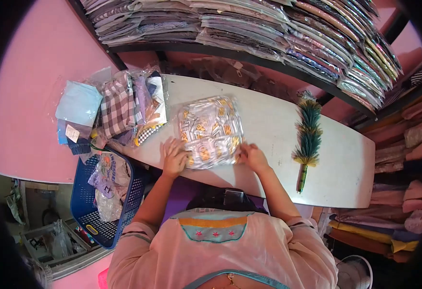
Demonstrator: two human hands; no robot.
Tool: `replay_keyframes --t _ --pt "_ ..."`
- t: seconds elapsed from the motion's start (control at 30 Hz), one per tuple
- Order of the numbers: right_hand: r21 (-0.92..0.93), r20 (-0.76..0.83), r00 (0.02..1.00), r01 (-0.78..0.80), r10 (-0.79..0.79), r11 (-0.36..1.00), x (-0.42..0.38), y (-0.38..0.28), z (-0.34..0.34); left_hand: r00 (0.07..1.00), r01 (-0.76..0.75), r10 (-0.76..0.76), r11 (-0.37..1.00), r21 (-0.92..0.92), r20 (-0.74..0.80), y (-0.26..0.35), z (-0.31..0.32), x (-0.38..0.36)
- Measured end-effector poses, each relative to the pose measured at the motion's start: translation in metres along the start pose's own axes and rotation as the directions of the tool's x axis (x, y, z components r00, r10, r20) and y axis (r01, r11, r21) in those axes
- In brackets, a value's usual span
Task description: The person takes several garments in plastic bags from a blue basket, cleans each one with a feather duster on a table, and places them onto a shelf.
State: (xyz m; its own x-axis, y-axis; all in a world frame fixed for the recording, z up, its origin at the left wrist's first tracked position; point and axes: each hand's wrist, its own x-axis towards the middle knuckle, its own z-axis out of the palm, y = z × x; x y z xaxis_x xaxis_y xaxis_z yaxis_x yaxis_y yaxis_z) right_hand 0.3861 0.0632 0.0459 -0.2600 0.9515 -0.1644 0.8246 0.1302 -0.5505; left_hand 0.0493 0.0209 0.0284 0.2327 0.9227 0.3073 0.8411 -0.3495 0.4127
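A folded patterned garment in a clear plastic bag (211, 130) lies flat on the white table (278, 125), right in front of me. My left hand (174, 157) rests on the bag's near left corner with its fingers on the plastic. My right hand (252, 155) pinches the bag's near right corner.
A pile of bagged checked and plain garments (119, 108) sits at the table's left end. A green feather duster (308, 139) lies on the right part. A blue basket (106, 195) with bagged items stands lower left. Shelves of packed clothes (269, 29) run behind, and folded fabrics (403, 192) are stacked at right.
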Motion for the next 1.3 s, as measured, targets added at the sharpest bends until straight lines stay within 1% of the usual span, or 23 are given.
replay_keyframes --t 0.03,0.1,0.13,0.17,0.2,0.23,0.27,0.33,0.4,0.43,0.5,0.53,0.6,0.7,0.77,0.8,0.93,1.0,1.07,1.1,1.2,1.27,1.3 --pt "0.116 0.058 0.994 0.081 -0.088 0.990 -0.002 0.006 0.003 0.989 0.024 -0.010 0.996 0.091 -0.147 0.003 -0.008 0.001" --pt "0.342 0.134 0.949 0.227 -0.286 0.912 0.000 0.030 0.009 0.919 0.256 -0.320 0.929 -0.267 -0.232 -0.016 0.014 -0.011" --pt "0.368 0.057 0.993 0.071 -0.099 0.927 0.009 0.042 0.019 0.854 0.328 -0.463 0.834 -0.444 -0.239 -0.028 0.025 -0.016" --pt "0.406 -0.016 0.996 -0.077 0.091 0.910 0.023 0.055 0.032 0.842 0.410 -0.497 0.842 -0.351 -0.208 -0.036 0.030 -0.018" --pt "0.458 -0.080 0.958 -0.210 0.275 0.864 0.035 0.058 0.037 0.823 0.487 -0.537 0.835 -0.255 -0.187 -0.041 0.030 -0.017" --pt "0.417 -0.108 0.967 -0.166 0.230 0.894 0.042 0.049 0.035 0.815 0.508 -0.549 0.831 -0.228 -0.184 -0.031 0.021 -0.011" --pt "0.375 -0.134 0.973 -0.124 0.186 0.919 0.047 0.038 0.036 0.789 0.544 -0.600 0.784 -0.299 -0.136 -0.034 0.021 -0.006" --pt "0.335 -0.187 0.975 -0.054 0.122 0.941 0.051 0.024 0.047 0.751 0.646 -0.638 0.657 -0.388 0.170 -0.051 0.018 -0.002" --pt "0.336 -0.243 0.966 0.003 0.084 0.942 0.058 0.020 0.062 0.711 0.692 -0.591 0.494 -0.526 0.380 -0.058 0.013 0.001" --pt "0.418 -0.199 0.968 -0.057 0.152 0.907 0.059 0.020 0.067 0.691 0.713 -0.540 0.400 -0.576 0.480 -0.058 0.011 0.005" --pt "0.560 -0.084 0.958 -0.183 0.276 0.808 0.065 0.021 0.072 0.697 0.674 -0.542 0.271 -0.687 0.470 -0.050 0.009 0.007" --pt "0.622 -0.051 0.966 -0.169 0.254 0.765 0.068 0.020 0.070 0.697 0.650 -0.543 0.200 -0.733 0.469 -0.040 0.003 0.008" --pt "0.731 0.024 0.979 -0.156 0.204 0.664 0.067 0.017 0.067 0.688 0.670 -0.540 0.216 -0.710 0.485 -0.030 -0.005 0.014" --pt "0.806 -0.005 0.991 -0.076 0.135 0.588 0.067 0.006 0.066 0.739 0.618 -0.468 0.182 -0.765 0.485 -0.025 -0.007 0.019" --pt "0.879 0.109 0.988 -0.148 0.112 0.452 0.058 -0.023 0.033 0.793 0.571 -0.360 0.159 -0.806 0.491 -0.026 -0.008 0.024" --pt "0.905 0.167 0.981 -0.191 0.096 0.381 0.055 -0.034 0.021 0.803 0.558 -0.353 0.158 -0.815 0.481 -0.020 -0.014 0.026" --pt "0.915 0.142 0.990 -0.122 -0.025 0.384 0.053 -0.056 -0.022 0.822 0.516 -0.352 0.129 -0.847 0.447 0.005 -0.053 0.032" --pt "0.911 0.097 0.993 -0.061 -0.068 0.409 0.048 -0.077 -0.048 0.836 0.482 -0.363 0.128 -0.867 0.411 0.024 -0.084 0.036" --pt "0.911 0.063 0.992 -0.011 -0.112 0.412 0.035 -0.113 -0.090 0.883 0.376 -0.367 0.181 -0.909 0.292 0.044 -0.119 0.040" --pt "0.926 0.008 0.985 0.058 -0.171 0.374 0.034 -0.126 -0.102 0.892 0.337 -0.381 0.205 -0.919 0.243 0.050 -0.134 0.044" --pt "0.869 -0.229 0.927 0.332 -0.296 0.368 0.031 -0.178 -0.148 0.909 0.257 -0.394 0.274 -0.927 0.136 0.064 -0.196 0.062" --pt "0.721 -0.405 0.822 0.557 -0.400 0.413 0.035 -0.211 -0.182 0.921 0.170 -0.388 0.305 -0.937 0.040 0.063 -0.230 0.078" --pt "0.731 -0.424 0.815 0.565 -0.395 0.382 0.033 -0.232 -0.201 0.939 0.102 -0.345 0.274 -0.956 0.001 0.061 -0.250 0.090"
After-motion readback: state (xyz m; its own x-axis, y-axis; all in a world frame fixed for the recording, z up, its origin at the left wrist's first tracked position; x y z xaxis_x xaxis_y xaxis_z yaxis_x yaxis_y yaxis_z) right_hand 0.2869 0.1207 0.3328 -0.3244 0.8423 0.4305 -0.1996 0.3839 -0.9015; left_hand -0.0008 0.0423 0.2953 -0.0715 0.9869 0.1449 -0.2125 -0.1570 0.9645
